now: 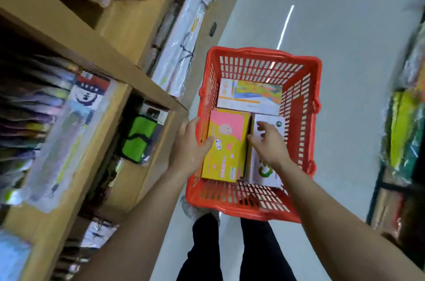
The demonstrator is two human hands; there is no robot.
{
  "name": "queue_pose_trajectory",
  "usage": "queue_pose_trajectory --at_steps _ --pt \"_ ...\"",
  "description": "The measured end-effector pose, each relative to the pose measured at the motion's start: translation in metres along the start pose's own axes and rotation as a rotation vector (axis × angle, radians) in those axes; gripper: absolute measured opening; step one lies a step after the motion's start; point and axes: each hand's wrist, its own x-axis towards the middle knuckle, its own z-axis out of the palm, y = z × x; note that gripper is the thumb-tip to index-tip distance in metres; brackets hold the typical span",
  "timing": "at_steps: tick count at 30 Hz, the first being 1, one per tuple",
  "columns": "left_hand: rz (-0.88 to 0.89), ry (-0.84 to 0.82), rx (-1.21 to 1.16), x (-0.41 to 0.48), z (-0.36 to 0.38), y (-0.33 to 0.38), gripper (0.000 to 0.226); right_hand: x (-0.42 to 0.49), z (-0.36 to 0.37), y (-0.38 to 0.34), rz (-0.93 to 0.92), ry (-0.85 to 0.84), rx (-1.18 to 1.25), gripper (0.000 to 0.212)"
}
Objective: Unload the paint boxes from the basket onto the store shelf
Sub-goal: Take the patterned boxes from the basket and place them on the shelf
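Note:
A red plastic basket (305, 119) sits low in the aisle in front of me. Inside lie a pink-and-yellow paint box (226, 149), a white box with a green logo (264, 170) beside it on the right, and a white box with a colourful picture (250, 96) at the far end. My left hand (190, 145) grips the basket's left rim, thumb resting on the pink-and-yellow box. My right hand (268, 142) hovers inside, fingers spread, thumb at the gap between the two near boxes.
A wooden store shelf (128, 87) runs along my left, packed with wrapped stationery, a green pouch (138, 140) and long white packages (177, 50). Another stocked rack (404, 119) stands on the right. My legs are below the basket on the pale floor.

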Motion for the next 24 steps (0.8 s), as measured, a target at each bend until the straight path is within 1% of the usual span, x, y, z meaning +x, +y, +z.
queue_pose_trajectory --at_steps 4,7,10,12,15,16,19,22,24 --pt "0.057 0.092 -0.048 0.021 0.011 -0.009 0.067 0.048 -0.002 -0.001 -0.104 0.214 -0.081 0.052" --pt "0.078 0.125 -0.072 0.047 0.019 -0.007 0.064 0.098 -0.015 0.002 -0.083 0.291 -0.144 0.055" --pt "0.072 0.191 -0.087 0.080 0.028 -0.003 0.063 0.141 -0.022 0.016 0.066 0.288 -0.185 0.063" --pt "0.103 0.213 -0.072 0.097 0.032 0.000 0.064 0.158 -0.019 0.024 0.154 0.257 -0.136 0.071" --pt "0.128 0.195 -0.081 0.109 0.038 -0.001 0.063 0.171 -0.009 0.032 0.242 0.158 -0.055 0.101" --pt "0.129 0.195 -0.100 0.110 0.040 -0.002 0.060 0.175 -0.006 0.035 0.257 0.147 -0.029 0.107" --pt "0.133 0.200 -0.121 0.112 0.044 -0.006 0.053 0.189 -0.008 0.044 0.293 0.143 0.078 0.105" --pt "0.116 0.190 -0.128 0.113 0.046 -0.008 0.054 0.198 -0.014 0.049 0.316 0.107 0.197 0.104" --pt "0.118 0.197 -0.133 0.113 0.047 -0.007 0.055 0.200 -0.015 0.050 0.299 0.090 0.258 0.105"
